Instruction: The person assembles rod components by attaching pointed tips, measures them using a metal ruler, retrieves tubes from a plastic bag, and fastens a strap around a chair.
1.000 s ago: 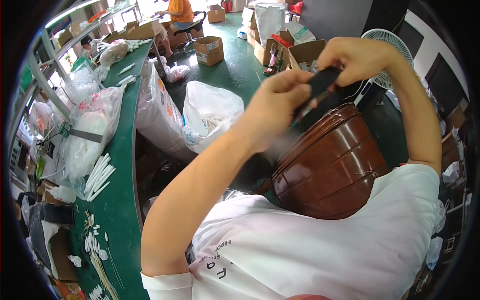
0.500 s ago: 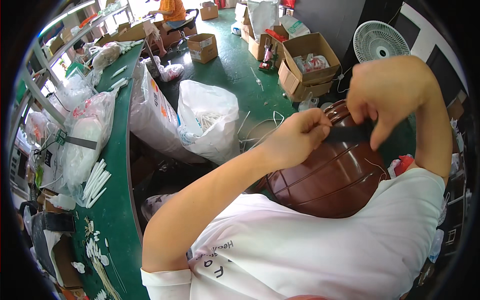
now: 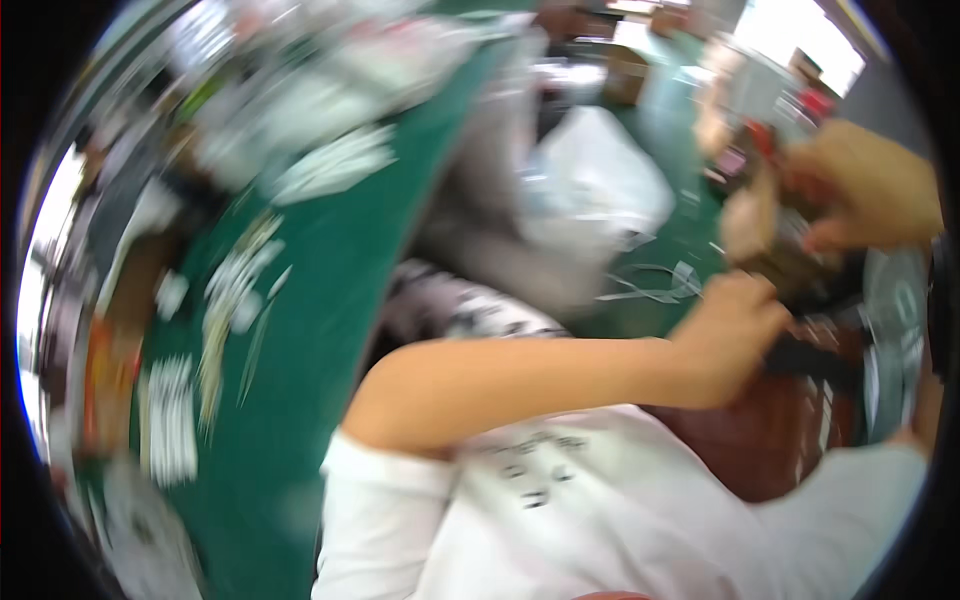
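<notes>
Blurring from motion smears the whole view, so fine detail is hard to read. Left hand (image 3: 735, 330) sits at the right of the picture, fingers curled shut on a dark strip (image 3: 810, 358) that runs off to the right over a brown stack (image 3: 770, 440) of glossy rounded pieces, though its exact grip is too smeared to tell. Right hand (image 3: 865, 190) is higher, near the upper right rim, fingers bent around something dark and brownish (image 3: 775, 250) between the two hands; whether that is the same strip I cannot tell. Both hands are close together, the right above the left. Left forearm crosses the middle of the picture from a white shirt (image 3: 560, 520) at the bottom. A green bench (image 3: 330, 330) fills the left half, with pale strips (image 3: 230, 300) scattered on it. Beyond the bench a white bag (image 3: 590, 190) stands on the green floor (image 3: 690, 230), and a fan (image 3: 895, 330) shows at the right edge
</notes>
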`<state>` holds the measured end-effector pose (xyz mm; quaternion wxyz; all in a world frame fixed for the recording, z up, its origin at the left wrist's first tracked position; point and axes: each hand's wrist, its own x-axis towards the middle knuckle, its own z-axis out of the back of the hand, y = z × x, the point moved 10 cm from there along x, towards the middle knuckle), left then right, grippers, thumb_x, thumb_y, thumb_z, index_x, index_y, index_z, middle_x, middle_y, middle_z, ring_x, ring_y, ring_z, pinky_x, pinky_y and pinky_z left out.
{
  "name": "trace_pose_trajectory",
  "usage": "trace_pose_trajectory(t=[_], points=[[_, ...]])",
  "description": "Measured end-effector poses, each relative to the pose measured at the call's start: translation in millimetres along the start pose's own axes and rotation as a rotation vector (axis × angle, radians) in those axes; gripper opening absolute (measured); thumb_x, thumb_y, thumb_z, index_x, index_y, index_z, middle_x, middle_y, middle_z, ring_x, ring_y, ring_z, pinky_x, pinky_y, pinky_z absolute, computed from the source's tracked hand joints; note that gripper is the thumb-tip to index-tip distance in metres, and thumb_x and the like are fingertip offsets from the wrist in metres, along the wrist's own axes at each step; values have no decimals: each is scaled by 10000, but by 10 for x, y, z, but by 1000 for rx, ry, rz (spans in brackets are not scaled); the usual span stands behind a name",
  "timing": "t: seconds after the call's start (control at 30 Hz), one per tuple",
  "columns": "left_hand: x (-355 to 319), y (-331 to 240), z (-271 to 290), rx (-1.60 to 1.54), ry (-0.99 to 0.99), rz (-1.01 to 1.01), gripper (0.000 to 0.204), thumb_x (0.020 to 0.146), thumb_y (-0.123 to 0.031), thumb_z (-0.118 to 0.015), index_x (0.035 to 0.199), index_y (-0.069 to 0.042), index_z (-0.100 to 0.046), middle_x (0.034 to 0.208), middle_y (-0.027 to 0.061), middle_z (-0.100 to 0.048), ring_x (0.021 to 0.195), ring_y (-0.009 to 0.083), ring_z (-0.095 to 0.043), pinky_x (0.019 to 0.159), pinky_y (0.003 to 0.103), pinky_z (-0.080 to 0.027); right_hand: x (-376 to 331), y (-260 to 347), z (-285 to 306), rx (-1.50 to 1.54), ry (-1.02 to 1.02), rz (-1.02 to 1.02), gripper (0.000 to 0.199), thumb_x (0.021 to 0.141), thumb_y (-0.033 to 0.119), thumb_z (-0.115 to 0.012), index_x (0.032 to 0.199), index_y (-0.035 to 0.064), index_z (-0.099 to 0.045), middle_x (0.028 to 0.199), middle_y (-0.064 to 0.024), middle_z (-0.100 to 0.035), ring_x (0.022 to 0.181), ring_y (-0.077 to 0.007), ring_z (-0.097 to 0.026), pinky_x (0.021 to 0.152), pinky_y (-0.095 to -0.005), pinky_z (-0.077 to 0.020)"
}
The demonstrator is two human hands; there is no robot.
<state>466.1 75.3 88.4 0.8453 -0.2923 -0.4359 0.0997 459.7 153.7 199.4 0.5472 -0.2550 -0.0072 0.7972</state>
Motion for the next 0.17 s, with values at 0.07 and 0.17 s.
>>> trace_pose_trajectory(t=[0.07, 0.17], points=[[-157, 43, 1, 186, 214, 100, 318, 660, -88, -604, 958, 0, -541, 1022, 182, -487, 1012, 333, -448, 867, 408, -369, 365, 401, 173, -128, -208, 256, 325, 542, 118, -765, 755, 54, -528, 729, -71, -534, 740, -230, -542, 656, -344, -435], [-637, 157, 242, 303, 516, 215, 353, 654, -91, -609, 987, 10, -552, 1064, 200, -486, 1050, 316, -448, 890, 403, -364, 962, 1410, 369, -62, -440, 629, 224, 708, 166, -675, 846, 63, -531, 854, -108, -558, 866, -254, -529, 779, -349, -416]])
